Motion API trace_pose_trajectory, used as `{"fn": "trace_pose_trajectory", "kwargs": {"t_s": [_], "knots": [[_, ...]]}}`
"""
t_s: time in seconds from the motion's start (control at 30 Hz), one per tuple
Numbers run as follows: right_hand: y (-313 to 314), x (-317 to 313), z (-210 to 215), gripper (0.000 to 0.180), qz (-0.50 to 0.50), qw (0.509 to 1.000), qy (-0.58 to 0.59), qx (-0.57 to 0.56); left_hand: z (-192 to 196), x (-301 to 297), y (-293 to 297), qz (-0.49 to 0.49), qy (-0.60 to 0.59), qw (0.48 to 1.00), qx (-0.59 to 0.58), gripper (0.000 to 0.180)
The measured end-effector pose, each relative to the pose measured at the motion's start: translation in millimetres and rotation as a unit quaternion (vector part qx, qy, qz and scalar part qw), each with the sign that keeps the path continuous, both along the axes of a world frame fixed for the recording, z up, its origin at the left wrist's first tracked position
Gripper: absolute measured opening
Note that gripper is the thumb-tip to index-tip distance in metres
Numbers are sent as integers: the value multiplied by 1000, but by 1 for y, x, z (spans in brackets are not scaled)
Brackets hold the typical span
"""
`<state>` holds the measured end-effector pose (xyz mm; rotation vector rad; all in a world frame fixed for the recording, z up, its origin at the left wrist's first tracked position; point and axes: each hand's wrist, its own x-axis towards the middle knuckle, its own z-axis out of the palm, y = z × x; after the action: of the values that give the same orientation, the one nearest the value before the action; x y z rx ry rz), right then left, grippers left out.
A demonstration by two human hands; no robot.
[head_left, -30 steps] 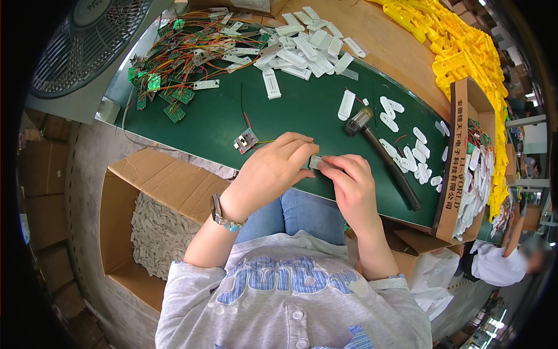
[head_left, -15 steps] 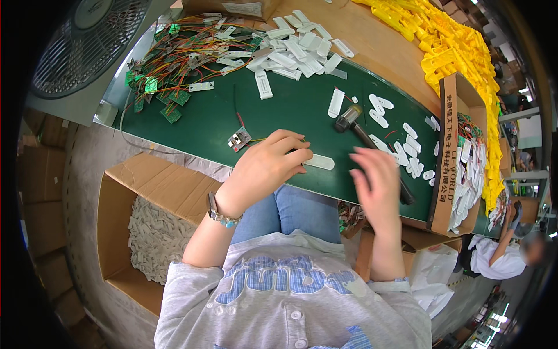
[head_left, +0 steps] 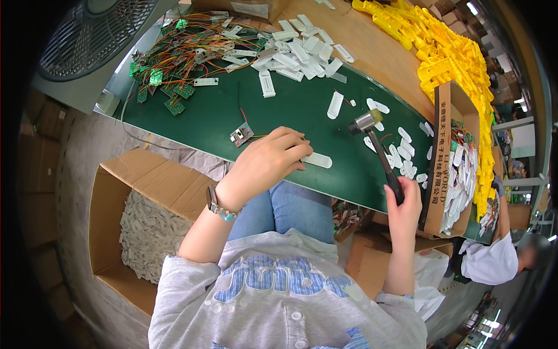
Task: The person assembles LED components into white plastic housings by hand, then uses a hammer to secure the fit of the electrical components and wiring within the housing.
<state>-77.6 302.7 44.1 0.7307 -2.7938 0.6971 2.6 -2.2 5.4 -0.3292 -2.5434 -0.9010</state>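
My left hand (head_left: 268, 157) is closed on a flat white plastic strip (head_left: 318, 160) at the table's near edge; the strip's rounded end sticks out to the right of my fingers. A small circuit board (head_left: 242, 135) with red and yellow wires lies just left of that hand, one wire running toward my fingers. My right hand (head_left: 406, 203) grips the black handle of a mallet (head_left: 385, 154). Its head, with a yellowish face, is raised above the green table on the right, over several small white plastic pieces (head_left: 405, 151).
A tangle of wired green circuit boards (head_left: 174, 64) lies at the far left beside a heap of white casings (head_left: 302, 52). A cardboard box (head_left: 440, 134) of wired white parts stands right, near yellow plastic parts (head_left: 459, 64). Below left sits an open carton (head_left: 145, 174). Another person (head_left: 494, 256) works far right.
My right hand has moved right and down and taken hold of the mallet's handle, lifting it off the table. My left hand stays on the white strip.
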Motion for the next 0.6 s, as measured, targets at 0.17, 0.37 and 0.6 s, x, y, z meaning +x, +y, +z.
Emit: {"fn": "trace_pose_trajectory", "kwargs": {"t_s": [0.17, 0.37, 0.6], "knots": [[12, 26, -16, 26, -26, 984, -139, -106, -1, -4, 1, -11, 4, 1000, 0, 26], [15, 27, -2, 26, 111, 991, -1, 81, -2, 0, 0, 3, -8, 1000, 4, 26], [17, 45, -10, 29, 99, 994, 30, 38, -5, -3, 0, -9, 8, 1000, 9, 27]]}}
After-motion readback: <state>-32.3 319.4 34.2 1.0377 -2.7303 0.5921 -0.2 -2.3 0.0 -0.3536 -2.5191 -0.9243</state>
